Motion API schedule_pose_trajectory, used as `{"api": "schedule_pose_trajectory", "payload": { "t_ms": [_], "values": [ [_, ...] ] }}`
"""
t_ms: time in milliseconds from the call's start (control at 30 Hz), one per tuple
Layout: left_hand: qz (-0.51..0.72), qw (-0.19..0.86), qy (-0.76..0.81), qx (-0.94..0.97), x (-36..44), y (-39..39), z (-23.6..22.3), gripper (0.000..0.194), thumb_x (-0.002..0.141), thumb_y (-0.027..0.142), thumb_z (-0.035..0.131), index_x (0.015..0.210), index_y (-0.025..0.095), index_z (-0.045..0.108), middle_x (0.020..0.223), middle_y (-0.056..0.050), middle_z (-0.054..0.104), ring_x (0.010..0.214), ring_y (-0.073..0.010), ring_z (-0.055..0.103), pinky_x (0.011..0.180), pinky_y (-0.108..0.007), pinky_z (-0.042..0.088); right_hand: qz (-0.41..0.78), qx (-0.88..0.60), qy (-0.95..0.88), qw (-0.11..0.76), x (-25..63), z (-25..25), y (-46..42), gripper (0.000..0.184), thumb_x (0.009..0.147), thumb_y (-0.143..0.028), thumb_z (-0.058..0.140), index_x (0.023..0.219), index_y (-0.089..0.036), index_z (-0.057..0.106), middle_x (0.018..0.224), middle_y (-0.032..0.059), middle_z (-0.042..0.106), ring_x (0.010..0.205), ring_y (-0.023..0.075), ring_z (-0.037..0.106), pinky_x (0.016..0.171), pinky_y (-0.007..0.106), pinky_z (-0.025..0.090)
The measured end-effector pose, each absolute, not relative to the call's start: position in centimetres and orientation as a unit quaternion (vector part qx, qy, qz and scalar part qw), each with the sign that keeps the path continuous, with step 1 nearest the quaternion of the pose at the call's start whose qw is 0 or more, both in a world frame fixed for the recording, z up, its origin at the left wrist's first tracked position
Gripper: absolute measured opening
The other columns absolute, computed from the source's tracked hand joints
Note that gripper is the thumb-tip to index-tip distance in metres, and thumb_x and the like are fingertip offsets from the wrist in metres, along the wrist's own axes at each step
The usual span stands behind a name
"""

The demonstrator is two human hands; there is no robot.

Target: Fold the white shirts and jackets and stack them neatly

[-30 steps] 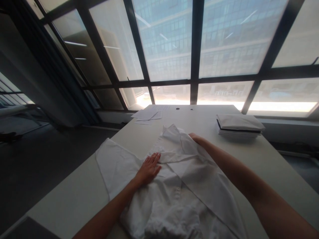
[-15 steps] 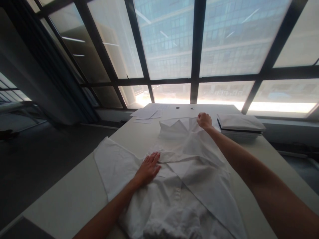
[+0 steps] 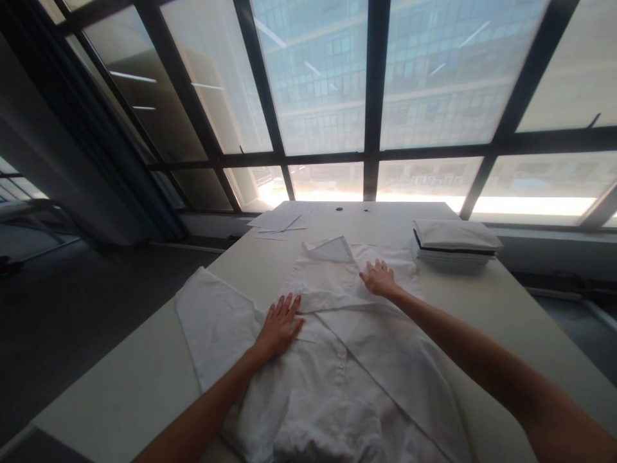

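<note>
A white buttoned garment (image 3: 332,386), like a shirt or coat, lies spread over the table, with one part stretched out to the left. Flat on its middle-left, my left hand (image 3: 280,326) rests with the fingers spread. My right hand (image 3: 378,279) lies on the cloth near the far end, fingers apart and holding nothing. Just left of it, a pointed flap (image 3: 332,249) of the garment is folded over. The near part of the cloth is bunched and wrinkled.
Loose white paper sheets (image 3: 282,222) lie at the far left of the white table (image 3: 120,366). To the right stands a stack (image 3: 456,242) of folded white items with a dark layer. Large windows (image 3: 313,77) rise behind the table.
My right hand has let go of the garment's far edge, opened, and come back toward me and left onto the cloth. The far part now lies flatter. My left hand stays in place.
</note>
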State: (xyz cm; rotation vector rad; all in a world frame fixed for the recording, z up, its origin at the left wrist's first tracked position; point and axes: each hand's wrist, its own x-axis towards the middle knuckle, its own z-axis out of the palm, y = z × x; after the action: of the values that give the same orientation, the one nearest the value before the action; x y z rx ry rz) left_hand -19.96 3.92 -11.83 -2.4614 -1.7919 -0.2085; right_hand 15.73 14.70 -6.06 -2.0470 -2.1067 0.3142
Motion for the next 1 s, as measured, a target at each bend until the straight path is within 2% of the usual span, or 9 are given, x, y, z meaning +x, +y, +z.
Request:
{"api": "schedule_pose_trajectory", "payload": {
  "t_ms": [133,233,333,467,533,633,767,1000],
  "values": [
    [-0.054,0.056,-0.603,-0.794,-21.7,3.4,-12.9,0.070,0.101,0.057,0.031,0.160,0.020,0.024,0.163,-0.016,0.025,0.151,-0.0359,0.020,0.116,-0.058,0.026,0.116,-0.703,-0.699,0.061,16.6,-8.6,13.7,0.067,0.101,-0.052,0.032,0.157,-0.015,0.028,0.163,0.0232,0.021,0.150,0.0369,0.018,0.113,0.059,0.023],
    [-0.036,0.043,-0.619,-0.783,-22.6,3.9,-12.9,0.072,0.100,0.061,0.029,0.158,0.018,0.031,0.160,-0.019,0.032,0.149,-0.0382,0.027,0.112,-0.057,0.032,0.069,-0.701,-0.707,0.063,17.8,-9.9,13.9,0.066,0.102,-0.052,0.030,0.158,-0.018,0.028,0.164,0.0205,0.022,0.151,0.0329,0.016,0.115,0.057,0.018],
    [-0.081,0.054,-0.622,-0.777,-21.4,5.3,-11.4,0.065,0.102,0.054,0.027,0.154,0.017,0.037,0.157,-0.019,0.038,0.146,-0.0382,0.032,0.111,-0.056,0.034,0.028,-0.700,-0.709,0.079,18.2,-10.6,13.8,0.063,0.102,-0.051,0.029,0.158,-0.022,0.029,0.164,0.0180,0.023,0.151,0.0315,0.016,0.116,0.058,0.014],
    [-0.133,0.048,-0.575,-0.806,-15.7,7.5,-9.1,0.058,0.103,0.045,0.030,0.155,0.019,0.036,0.160,-0.014,0.035,0.149,-0.0345,0.026,0.116,-0.055,0.029,0.030,-0.701,-0.707,0.087,18.0,-10.8,13.5,0.064,0.102,-0.051,0.028,0.158,-0.019,0.029,0.165,0.0177,0.022,0.152,0.0312,0.014,0.117,0.055,0.012],
    [-0.116,0.025,-0.545,-0.830,-12.2,8.5,-8.7,0.056,0.103,0.044,0.033,0.154,0.022,0.037,0.160,-0.011,0.036,0.150,-0.0326,0.026,0.118,-0.057,0.026,0.031,-0.701,-0.707,0.091,18.0,-10.8,13.5,0.065,0.102,-0.052,0.028,0.158,-0.019,0.029,0.165,0.0168,0.021,0.152,0.0306,0.014,0.118,0.054,0.011],
    [-0.079,-0.006,-0.524,-0.848,-8.4,10.0,-9.1,0.055,0.102,0.046,0.037,0.153,0.026,0.040,0.161,-0.009,0.034,0.149,-0.0343,0.026,0.117,-0.062,0.022,0.027,-0.704,-0.704,0.089,18.2,-10.9,13.9,0.064,0.102,-0.052,0.028,0.158,-0.021,0.028,0.165,0.0156,0.021,0.152,0.0297,0.015,0.118,0.054,0.011],
    [-0.069,-0.018,-0.529,-0.845,-6.7,12.3,-9.8,0.056,0.103,0.049,0.034,0.154,0.026,0.038,0.163,-0.010,0.028,0.150,-0.0366,0.023,0.116,-0.064,0.021,0.025,-0.707,-0.701,0.091,18.8,-11.0,15.2,0.064,0.102,-0.052,0.029,0.158,-0.021,0.029,0.165,0.0163,0.021,0.152,0.0303,0.016,0.118,0.055,0.011],
    [-0.046,-0.032,-0.552,-0.832,-5.6,15.9,-8.8,0.057,0.103,0.050,0.033,0.155,0.027,0.037,0.164,-0.008,0.027,0.151,-0.0344,0.022,0.118,-0.062,0.019,0.036,-0.716,-0.692,0.089,19.2,-10.6,18.3,0.063,0.102,-0.049,0.029,0.158,-0.021,0.029,0.165,0.0150,0.022,0.152,0.0295,0.015,0.118,0.054,0.011]
  ]
}}
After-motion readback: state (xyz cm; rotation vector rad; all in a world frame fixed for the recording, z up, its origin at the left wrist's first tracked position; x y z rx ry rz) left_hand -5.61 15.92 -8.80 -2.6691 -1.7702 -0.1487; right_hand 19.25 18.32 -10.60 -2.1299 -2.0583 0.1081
